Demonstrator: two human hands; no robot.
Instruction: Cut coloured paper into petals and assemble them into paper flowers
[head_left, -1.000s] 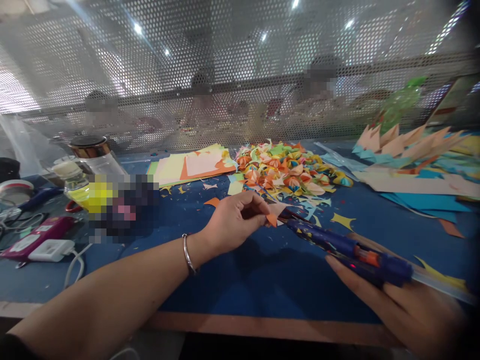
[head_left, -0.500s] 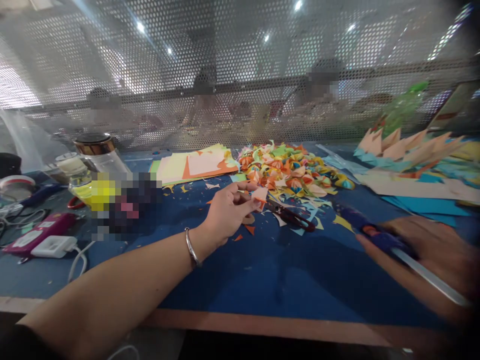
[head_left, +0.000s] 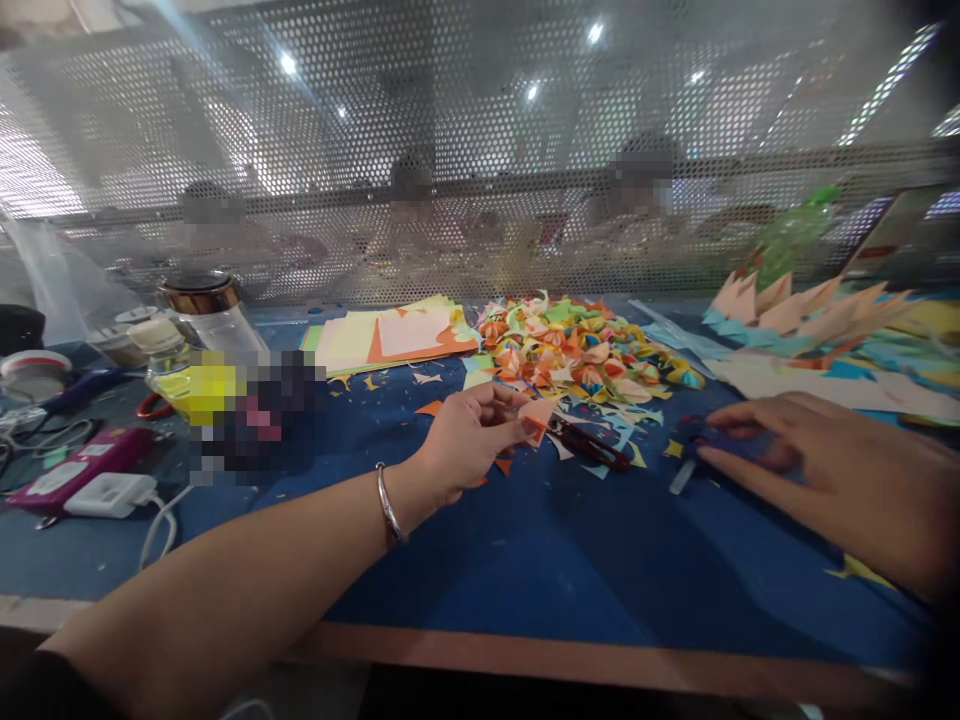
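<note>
My left hand (head_left: 480,430), with a bracelet at the wrist, pinches a small folded paper piece (head_left: 537,418), pale pink and orange, between thumb and fingers. Just past it, dark-handled snips (head_left: 592,447) lie among paper scraps. At the right, my right hand (head_left: 795,455) is closed around a dark blue glue gun (head_left: 765,450), low over the table. A pale glue stick (head_left: 682,477) juts from the gun toward the lower left. Fingers and palm hide much of the gun, and the hand is slightly blurred.
A heap of colourful folded paper pieces (head_left: 577,345) lies beyond the hands, beside stacked paper sheets (head_left: 405,330). Pointed paper shapes (head_left: 795,305) and a green bottle (head_left: 799,235) stand right. A jar (head_left: 217,310) and purple power strip (head_left: 90,465) are left. Behind is perforated screen (head_left: 487,120).
My right hand has moved inward and turned the glue gun, so the glue stick points lower left instead of lower right. My left hand has shifted slightly right and down with the paper piece.
</note>
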